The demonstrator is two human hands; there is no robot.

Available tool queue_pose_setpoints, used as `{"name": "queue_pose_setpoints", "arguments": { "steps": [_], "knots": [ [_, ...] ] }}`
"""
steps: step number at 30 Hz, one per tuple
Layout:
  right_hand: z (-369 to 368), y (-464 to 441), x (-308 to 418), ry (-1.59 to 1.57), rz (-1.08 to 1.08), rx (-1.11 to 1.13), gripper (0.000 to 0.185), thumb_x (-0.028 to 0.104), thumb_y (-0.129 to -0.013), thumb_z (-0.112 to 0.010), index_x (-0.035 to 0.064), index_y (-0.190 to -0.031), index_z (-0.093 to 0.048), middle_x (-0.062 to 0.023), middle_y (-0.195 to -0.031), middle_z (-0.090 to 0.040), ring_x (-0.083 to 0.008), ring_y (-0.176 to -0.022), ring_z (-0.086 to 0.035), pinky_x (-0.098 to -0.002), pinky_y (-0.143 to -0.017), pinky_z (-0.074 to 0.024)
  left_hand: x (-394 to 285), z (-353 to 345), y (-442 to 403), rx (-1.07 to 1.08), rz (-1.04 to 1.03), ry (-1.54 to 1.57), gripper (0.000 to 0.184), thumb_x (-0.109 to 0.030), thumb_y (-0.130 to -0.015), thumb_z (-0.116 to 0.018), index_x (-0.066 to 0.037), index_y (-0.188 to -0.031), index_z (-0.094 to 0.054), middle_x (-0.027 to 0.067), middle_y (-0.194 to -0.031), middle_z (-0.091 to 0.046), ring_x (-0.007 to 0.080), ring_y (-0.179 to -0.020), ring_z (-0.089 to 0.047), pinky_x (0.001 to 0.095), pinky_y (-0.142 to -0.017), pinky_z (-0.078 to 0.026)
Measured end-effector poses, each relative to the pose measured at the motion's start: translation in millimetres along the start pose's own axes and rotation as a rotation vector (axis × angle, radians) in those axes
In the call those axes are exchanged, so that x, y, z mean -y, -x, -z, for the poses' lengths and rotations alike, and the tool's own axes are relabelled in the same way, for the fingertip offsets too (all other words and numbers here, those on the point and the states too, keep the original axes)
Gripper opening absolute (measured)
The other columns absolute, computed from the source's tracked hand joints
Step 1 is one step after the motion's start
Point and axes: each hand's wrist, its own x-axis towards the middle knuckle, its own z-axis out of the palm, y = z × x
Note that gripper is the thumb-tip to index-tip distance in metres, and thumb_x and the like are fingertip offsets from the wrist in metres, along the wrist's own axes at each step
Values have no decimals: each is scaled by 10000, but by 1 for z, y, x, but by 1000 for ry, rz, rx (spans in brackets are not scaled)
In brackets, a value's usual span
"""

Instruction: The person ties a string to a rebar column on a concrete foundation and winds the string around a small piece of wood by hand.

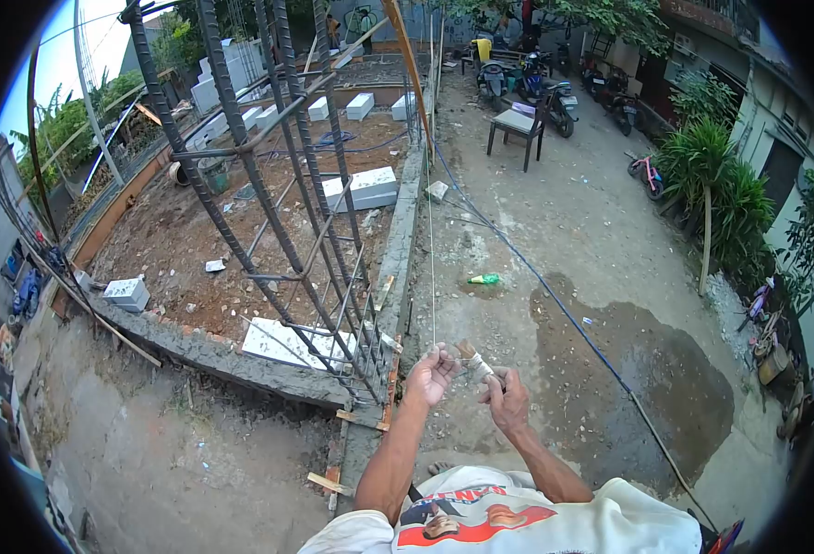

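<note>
My left hand (433,377) pinches a thin white string (432,258) between thumb and fingers, palm turned partly up. From there the string stretches away from me alongside the low concrete wall (407,222). My right hand (507,403) is closed around the lower end of a short wooden stick (467,349) wound with white string (479,367). A short length of string spans the gap between both hands. To the left of my left hand stands an upright rebar column cage (287,185), apart from my fingers.
White blocks (361,189) lie on the soil inside the wall. Wooden formwork pieces (361,420) stick out beside the cage's base. A blue hose (555,300) crosses the ground on the right, past a green bottle (484,279) and a wet patch (647,379). A chair (518,125) stands farther off.
</note>
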Motion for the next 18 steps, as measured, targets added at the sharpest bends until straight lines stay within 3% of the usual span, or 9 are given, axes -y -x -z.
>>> {"name": "queue_pose_setpoints", "arguments": {
  "steps": [2, 4, 6, 8, 11, 12, 14, 16, 18],
  "knots": [
    [1, 0, -12, 468, 285, 25, 183, 110, -1007, -686, 11, -1145, -618, -147, -840, -737, -197, -663, -740, -377, -594, -579, 2, 2, 8, 15, -38, 10, 248, -216, -1035, -693, -64, -1226, -648, 15, -915, -703, 203, -891, -720, 474, -946, -616],
    [8, 5, -17, 668, 259, 245, 167, 118, -996, -703, 26, -1116, -631, -152, -829, -733, -238, -672, -742, -392, -595, -572, 5, 0, 19, 29, -72, 21, 255, -215, -1055, -667, -49, -1246, -638, 14, -905, -694, 193, -880, -717, 459, -929, -623],
    [15, 12, -7, 857, 227, 465, 152, 125, -985, -719, 40, -1087, -644, -157, -818, -729, -279, -680, -743, -407, -597, -565, -5, -5, 32, -63, -108, -394, 225, -201, -1065, -648, -44, -1226, -652, 10, -887, -693, 181, -850, -717, 448, -891, -637],
    [23, 17, 17, 235, 160, 515, 144, 153, -961, -751, 54, -1022, -665, -145, -804, -726, -298, -691, -744, -415, -594, -557, -12, 2, 36, -16, -28, -318, 228, -197, -1065, -646, -44, -1234, -651, 10, -891, -694, 177, -862, -718, 436, -875, -641],
    [15, 24, 16, 255, -50, 138, 154, 162, -950, -777, 51, -966, -672, -118, -780, -718, -245, -658, -739, -375, -575, -550, -16, 21, 38, 33, 87, -171, 253, -205, -1067, -639, -13, -1232, -640, 29, -932, -704, 200, -877, -729, 477, -944, -635],
    [24, 19, -9, 667, 365, 248, 162, 141, -959, -786, 39, -960, -660, -74, -745, -703, -114, -609, -698, -311, -543, -525, -18, 18, 40, -16, 44, -195, 258, -203, -1067, -639, -13, -1241, -635, 30, -940, -706, 211, -908, -736, 481, -953, -632],
    [26, 27, 13, -97, -4, 226, 184, 151, -941, -796, 46, -951, -645, -117, -744, -708, -212, -592, -708, -356, -540, -528, -25, 23, 39, -68, 22, -302, 253, -204, -1060, -650, -31, -1245, -638, 21, -951, -716, 241, -988, -746, 504, -972, -623],
    [26, 21, 15, 44, -55, -11, 191, 150, -935, -793, 42, -962, -637, -129, -758, -726, -256, -611, -718, -388, -554, -545, -26, 19, 45, -30, 28, -264, 248, -206, -1056, -658, -55, -1252, -641, 15, -959, -720, 240, -1017, -743, 480, -955, -624],
    [40, 17, -5, 830, 326, 263, 181, 133, -961, -772, 24, -964, -627, -100, -767, -739, -218, -623, -724, -361, -547, -549, -24, 19, 43, -101, -68, -256, 248, -203, -1057, -658, -68, -1264, -639, 19, -971, -726, 231, -1008, -740, 453, -941, -620]
  ]
}}
